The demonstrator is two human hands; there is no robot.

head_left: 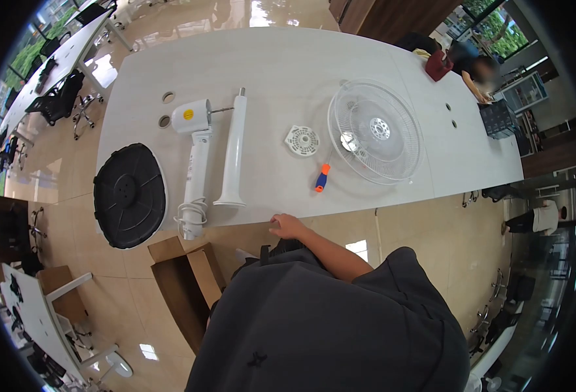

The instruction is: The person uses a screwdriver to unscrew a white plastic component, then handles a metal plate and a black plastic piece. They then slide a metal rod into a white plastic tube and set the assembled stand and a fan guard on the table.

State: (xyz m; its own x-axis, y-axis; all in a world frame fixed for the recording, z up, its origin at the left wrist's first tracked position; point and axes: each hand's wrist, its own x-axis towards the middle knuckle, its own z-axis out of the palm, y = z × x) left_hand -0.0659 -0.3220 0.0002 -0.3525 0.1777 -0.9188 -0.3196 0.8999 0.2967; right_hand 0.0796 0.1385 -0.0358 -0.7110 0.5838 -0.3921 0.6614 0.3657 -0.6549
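Observation:
My right hand is just off the table's near edge, fingers loosely bent and apart, holding nothing. My left hand is hidden. Across the tabletop lie fan parts. At the left is a round black base, ribbed underside up. Beside it rests a white fan motor unit with a yellow sticker, its cord wound round the lower end. A white pole with a flared foot lies parallel to it. Further right are a white latticed plastic piece, an orange-and-blue screwdriver and round fan guards.
An open cardboard box stands on the floor below the table, to my left. At the table's far right, a person sits near a dark red bag and a dark crate. Another person stands farther right.

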